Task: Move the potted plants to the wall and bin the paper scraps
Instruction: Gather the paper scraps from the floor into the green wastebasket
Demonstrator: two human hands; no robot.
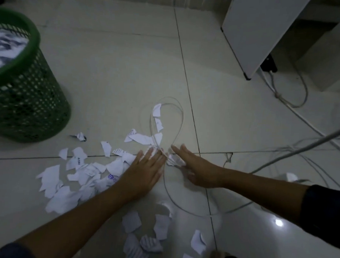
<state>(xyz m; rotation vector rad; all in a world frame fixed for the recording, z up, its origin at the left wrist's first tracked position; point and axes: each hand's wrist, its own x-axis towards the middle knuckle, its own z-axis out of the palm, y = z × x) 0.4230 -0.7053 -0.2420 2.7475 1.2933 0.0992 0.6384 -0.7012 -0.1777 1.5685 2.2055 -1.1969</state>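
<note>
**Head view: both hands flat on floor among paper scraps**

Head camera, looking down at a tiled floor [109, 71]. Lighting dim.

Left hand [146, 166]: fingers straight and spread, palm down, pressing on scraps near frame centre. Holds nothing.

Right hand [194, 167]: fingers extended, pointing toward 10 o'clock, edge of hand on the floor just beside a crumpled scrap [173, 160]. Not gripping.

Paper scraps [69, 183]: torn white pieces, main cluster at 8 o'clock from the left hand; a smaller group at 6 o'clock near the bottom edge; a few at 12 o'clock inside a loop of white cable [180, 119].

Green mesh bin [28, 107]: upright at 10 o'clock, well apart from the hands, something pale inside.

White cabinet [253, 33] at 1 o'clock, further cables trailing beneath it at 3 o'clock.

No potted plants in view.
</note>
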